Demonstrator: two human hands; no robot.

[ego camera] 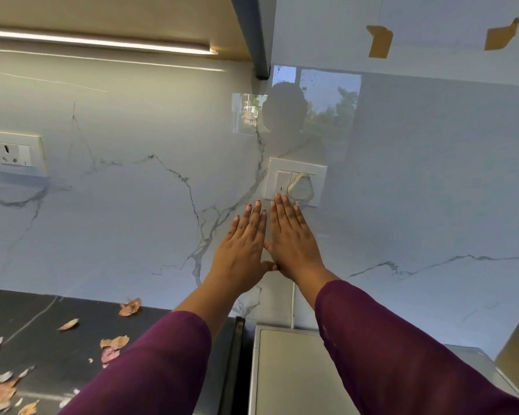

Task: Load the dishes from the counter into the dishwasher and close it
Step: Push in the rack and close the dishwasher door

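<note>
My left hand (242, 248) and my right hand (292, 239) are stretched out side by side in front of the marble wall, palms down, fingers straight and empty, thumbs touching. Both arms wear purple sleeves. The fingertips of my right hand reach the lower edge of a white switch plate (282, 175) that has a white plug (300, 187) in it. Below my arms lies the flat white-grey top of an appliance (285, 372). I cannot tell whether it is the dishwasher. No dishes are in view.
A dark counter (51, 345) at the lower left has several dry leaves (129, 307) scattered on it. A second socket (14, 152) sits on the wall at the left. An upper cabinet with a light strip (102, 40) hangs overhead. A white cord (293, 307) runs down behind the appliance.
</note>
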